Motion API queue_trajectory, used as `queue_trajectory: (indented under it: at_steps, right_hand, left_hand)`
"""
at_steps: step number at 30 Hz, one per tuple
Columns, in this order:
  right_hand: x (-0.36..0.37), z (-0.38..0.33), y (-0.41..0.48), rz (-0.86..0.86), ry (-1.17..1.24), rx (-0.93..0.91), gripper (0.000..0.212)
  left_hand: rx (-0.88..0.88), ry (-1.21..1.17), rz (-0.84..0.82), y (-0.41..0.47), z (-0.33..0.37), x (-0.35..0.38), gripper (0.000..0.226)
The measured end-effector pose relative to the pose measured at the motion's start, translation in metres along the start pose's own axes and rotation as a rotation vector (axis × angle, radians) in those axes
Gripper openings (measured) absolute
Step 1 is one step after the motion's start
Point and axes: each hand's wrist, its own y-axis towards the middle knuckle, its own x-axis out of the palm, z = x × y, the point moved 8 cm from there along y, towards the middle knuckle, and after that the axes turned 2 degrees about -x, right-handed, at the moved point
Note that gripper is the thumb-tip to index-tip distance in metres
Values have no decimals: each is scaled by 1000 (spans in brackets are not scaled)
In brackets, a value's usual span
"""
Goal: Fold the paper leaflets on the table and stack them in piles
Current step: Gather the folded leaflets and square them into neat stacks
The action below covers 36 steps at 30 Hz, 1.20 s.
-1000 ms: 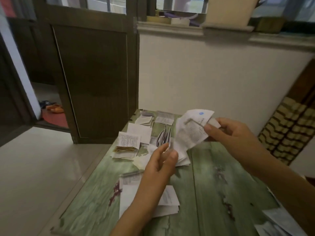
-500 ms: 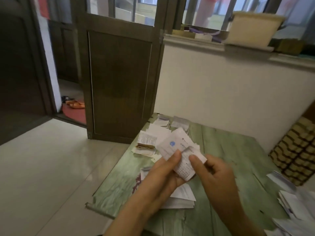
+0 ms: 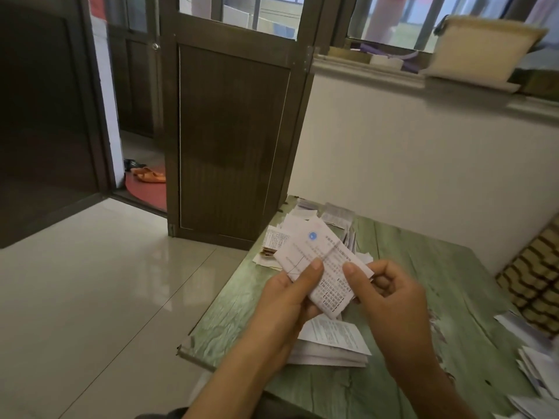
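A white printed leaflet (image 3: pixel 325 261) with a blue round logo is held above the green table (image 3: pixel 423 267), folded into a narrow strip. My left hand (image 3: pixel 287 300) grips its left side, thumb pressed on top. My right hand (image 3: pixel 390 300) pinches its right side with thumb on the print and fingers curled behind. Under my hands lies a pile of folded leaflets (image 3: pixel 332 346). More folded leaflets (image 3: pixel 278 241) lie in small stacks at the table's far left corner.
Loose unfolded leaflets (image 3: pixel 535 367) lie at the table's right edge. A dark wooden door panel (image 3: pixel 230 137) stands just beyond the table's far left corner. A pale wall with a window sill runs behind. Tiled floor lies to the left.
My hands came together from being apart, and the leaflet went from a loose open sheet to a narrow folded strip held by both. The camera view swung left and up.
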Motion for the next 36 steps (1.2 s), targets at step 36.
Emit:
queue_trajectory:
  at_steps: [36]
  right_hand:
    - [3,11,11,-182,38,204,11]
  left_hand:
    - [130,472,88,5,9,-12,22]
